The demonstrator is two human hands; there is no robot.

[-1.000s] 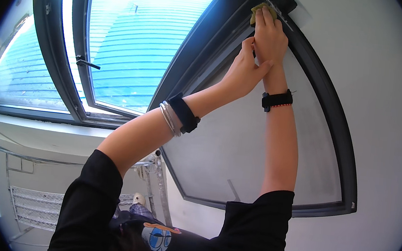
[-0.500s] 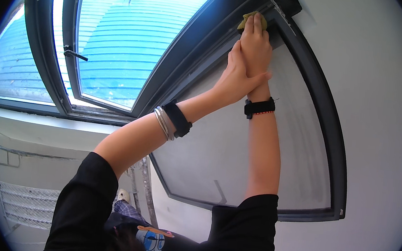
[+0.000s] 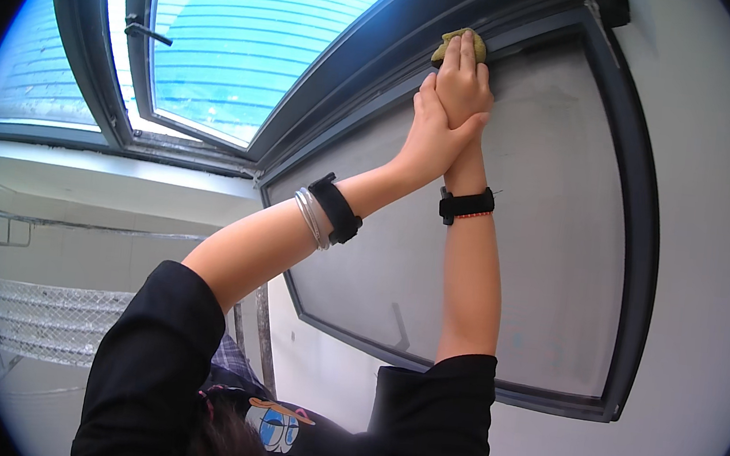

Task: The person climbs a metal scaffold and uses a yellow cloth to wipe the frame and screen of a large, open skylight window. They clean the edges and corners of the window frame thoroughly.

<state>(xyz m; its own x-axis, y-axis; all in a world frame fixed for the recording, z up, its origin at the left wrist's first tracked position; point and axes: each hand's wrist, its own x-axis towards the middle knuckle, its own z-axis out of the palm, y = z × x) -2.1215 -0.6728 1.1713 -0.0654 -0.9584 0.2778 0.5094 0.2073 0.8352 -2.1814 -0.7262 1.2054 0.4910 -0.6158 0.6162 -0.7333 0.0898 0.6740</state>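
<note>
My right hand (image 3: 463,91) presses a crumpled yellow-green cloth (image 3: 449,48) with extended fingers against the upper dark bar of a window screen frame (image 3: 527,38). Wrapped round my right wrist is my left hand (image 3: 432,135), its thumb lying across. Inside the dark frame stretches grey mesh (image 3: 555,195), behind both forearms. The part of the cloth under my fingers is hidden. Each wrist wears a black strap; silvery bangles also circle the left one.
To the left, a dark-framed window sash (image 3: 140,44) with a black handle (image 3: 148,32) stands ajar before blue ribbed sheeting. A pale sill (image 3: 94,177) runs beneath it. Lower left is a metal rack (image 3: 62,321). White wall (image 3: 699,263) borders the screen's right side.
My right hand and the cloth have slid leftward along the upper bar, away from the screen's upper right corner. My left hand keeps its grip on the right wrist. The view has shifted.
</note>
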